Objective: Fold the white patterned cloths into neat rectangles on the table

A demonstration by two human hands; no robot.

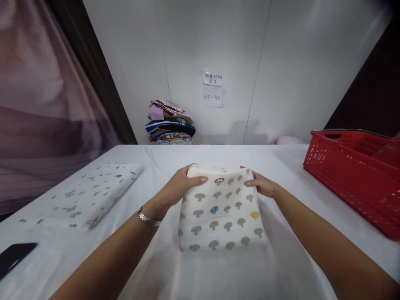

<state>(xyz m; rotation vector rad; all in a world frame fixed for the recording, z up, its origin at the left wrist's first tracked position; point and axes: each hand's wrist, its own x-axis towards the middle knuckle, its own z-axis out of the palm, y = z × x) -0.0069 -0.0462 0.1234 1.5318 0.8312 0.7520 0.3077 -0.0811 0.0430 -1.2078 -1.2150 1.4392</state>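
Observation:
A folded white cloth with a mushroom print (220, 214) lies in front of me on the white-covered table (218, 275). My left hand (179, 187) grips its far left corner, thumb on top and fingers under the fold. At the far right corner, my right hand (262, 184) pinches the edge the same way. Both hands hold the far edge slightly raised off the table. A silver bracelet (148, 219) circles my left wrist.
A folded white cloth with a dark small print (90, 196) lies at the left. A red plastic basket (359, 175) stands at the right edge. A stack of folded coloured clothes (170, 123) sits against the back wall under paper notes (213, 89). A black phone (14, 256) lies near left.

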